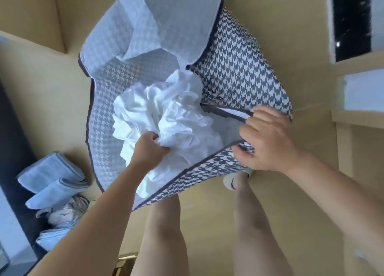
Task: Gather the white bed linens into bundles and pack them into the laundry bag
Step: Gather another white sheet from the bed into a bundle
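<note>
Left grip [148, 149], fist bunched on the white bed linens [166, 113] heaped in the mouth of the laundry bag [239, 68]; right grip [268, 138], fingers curled on its near rim: we judge it best to hold that rim wide and press the bundle deep.

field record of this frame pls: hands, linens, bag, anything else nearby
left hand: fingers grip the white linens
right hand: holds the near rim of the laundry bag
linens: one crumpled bundle, in the bag's open mouth
bag: houndstooth pattern, pale lining, mouth open
nearby: folded blue towels, left of the bag, apart from it
</note>
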